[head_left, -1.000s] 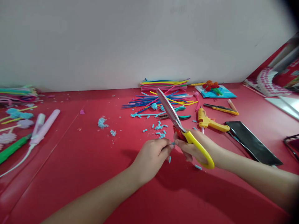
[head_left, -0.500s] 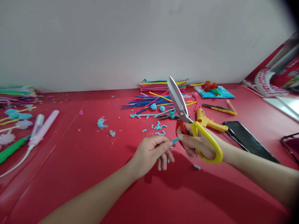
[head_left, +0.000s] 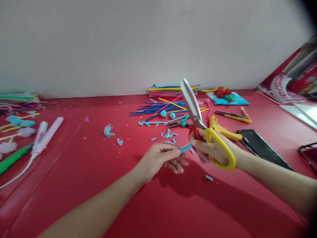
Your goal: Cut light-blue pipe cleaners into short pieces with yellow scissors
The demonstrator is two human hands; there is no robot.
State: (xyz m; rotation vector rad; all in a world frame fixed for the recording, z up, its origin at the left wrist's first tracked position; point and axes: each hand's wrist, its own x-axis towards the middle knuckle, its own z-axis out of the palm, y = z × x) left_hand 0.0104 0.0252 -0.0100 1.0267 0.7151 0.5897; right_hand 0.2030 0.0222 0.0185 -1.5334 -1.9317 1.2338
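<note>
My left hand [head_left: 162, 158] pinches a short light-blue piece of pipe cleaner [head_left: 185, 147] between thumb and forefinger, its free end pointing right. My right hand [head_left: 210, 150] grips yellow-and-red-handled scissors [head_left: 198, 117], blades together and pointing up and away. Its fingertips almost meet the blue piece. Several short blue cut pieces [head_left: 168, 136] lie on the red table [head_left: 99, 185] just beyond both hands, and one more [head_left: 209, 178] lies below my right hand.
A pile of coloured pipe cleaners [head_left: 170, 100] lies by the wall, with green-handled pliers [head_left: 182, 123], a yellow glue gun [head_left: 224, 130], a utility knife [head_left: 232, 115] and a black phone [head_left: 264, 148] to the right. A pink tool [head_left: 47, 134] and fluffy flowers sit far left.
Both hands rose a little off the table. The scissors swung from leaning left to nearly upright. The blue piece now shows clearly in my left fingers.
</note>
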